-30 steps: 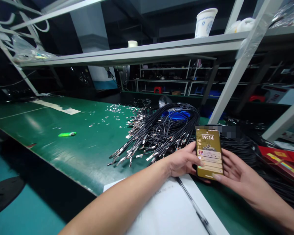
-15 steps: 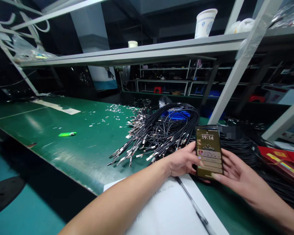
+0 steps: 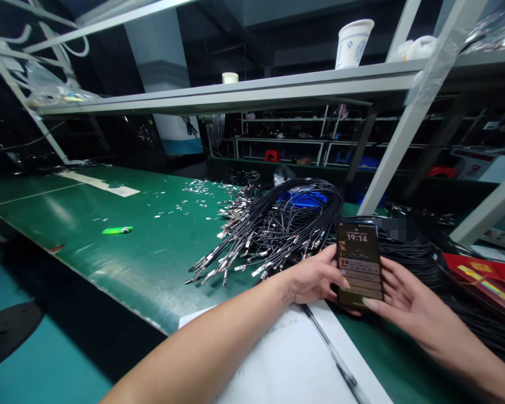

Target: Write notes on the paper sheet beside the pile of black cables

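Observation:
A smartphone (image 3: pixel 359 266) is held upright between my two hands, its dim lock screen reading 19:14. My left hand (image 3: pixel 317 278) is closed on the phone's left edge, the thumb lying over the lower screen. From the other side my right hand (image 3: pixel 404 294) grips the right edge, with its thumb at the bottom corner. Below my left forearm lies a white sheet of paper (image 3: pixel 286 359) with faint handwriting, and a pen (image 3: pixel 334 356) rests across it. A large bundle of black cables (image 3: pixel 273 224) with metal plug ends spreads just beyond my left hand.
A green lighter-like object (image 3: pixel 117 230) lies on the green tabletop (image 3: pixel 160 252) among small scraps. Red packaging (image 3: pixel 483 275) sits at the right beside more black cables. A blue tray (image 3: pixel 307 198) shows behind the bundle. Overhead, a shelf (image 3: pixel 252 92) carries a paper cup (image 3: pixel 353 45).
The phone's screen has dimmed, and its wallpaper is darker. Both hands keep the same hold, and the view has shifted very slightly.

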The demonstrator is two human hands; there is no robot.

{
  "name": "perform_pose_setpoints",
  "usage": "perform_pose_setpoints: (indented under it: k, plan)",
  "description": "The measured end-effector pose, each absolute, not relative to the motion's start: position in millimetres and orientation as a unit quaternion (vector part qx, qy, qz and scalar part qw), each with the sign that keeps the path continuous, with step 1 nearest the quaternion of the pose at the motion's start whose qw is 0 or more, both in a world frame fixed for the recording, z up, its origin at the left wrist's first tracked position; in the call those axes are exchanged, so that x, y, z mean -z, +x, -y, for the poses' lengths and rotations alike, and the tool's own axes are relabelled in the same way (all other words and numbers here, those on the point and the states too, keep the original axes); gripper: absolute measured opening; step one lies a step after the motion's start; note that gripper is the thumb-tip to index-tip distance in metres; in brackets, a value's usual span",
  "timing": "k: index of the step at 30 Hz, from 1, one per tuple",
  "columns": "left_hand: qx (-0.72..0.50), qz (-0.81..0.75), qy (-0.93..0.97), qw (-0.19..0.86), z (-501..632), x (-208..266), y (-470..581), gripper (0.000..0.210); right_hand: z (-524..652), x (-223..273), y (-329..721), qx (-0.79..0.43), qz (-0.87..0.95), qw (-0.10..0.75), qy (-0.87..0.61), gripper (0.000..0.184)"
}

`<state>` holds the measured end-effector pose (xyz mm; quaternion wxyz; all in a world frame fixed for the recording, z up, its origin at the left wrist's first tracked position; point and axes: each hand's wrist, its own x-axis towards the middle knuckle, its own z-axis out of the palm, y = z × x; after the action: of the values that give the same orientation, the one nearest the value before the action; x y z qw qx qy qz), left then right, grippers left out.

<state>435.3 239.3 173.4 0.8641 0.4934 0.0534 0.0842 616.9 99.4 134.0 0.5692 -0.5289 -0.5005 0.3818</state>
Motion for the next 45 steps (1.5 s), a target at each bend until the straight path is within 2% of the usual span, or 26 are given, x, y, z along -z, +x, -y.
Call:
perform_pose_setpoints:
  k: [4,10,26,32,41,45]
  plan:
    - [-0.078,-0.056,0.494,0.864,-238.7,-174.6,435.4,0.084,-100.6,-135.7,615.7,-0.368,0.489,0.578,-0.54,0.076]
    - [-0.069,-0.065,0.511,0.855,-239.1,-174.1,436.5,0.087,-103.1,-142.1,615.3,-0.356,0.442,0.586,-0.578,0.056]
    - [-0.069,-0.087,0.511,0.852,-238.9,-174.3,435.0,0.09,-101.3,-144.3,613.9,-0.343,0.426,0.58,-0.604,0.064]
    - [-0.066,-0.103,0.516,0.848,-239.2,-178.0,435.4,0.084,-100.0,-145.1,613.3,-0.348,0.423,0.579,-0.604,0.06]
    - [-0.064,-0.098,0.512,0.851,-239.0,-178.6,435.3,0.087,-99.3,-147.9,612.6,-0.354,0.439,0.576,-0.592,0.058]
    - [-0.065,-0.087,0.511,0.852,-239.4,-178.4,434.4,0.088,-98.0,-147.5,611.0,-0.359,0.459,0.571,-0.578,0.069]
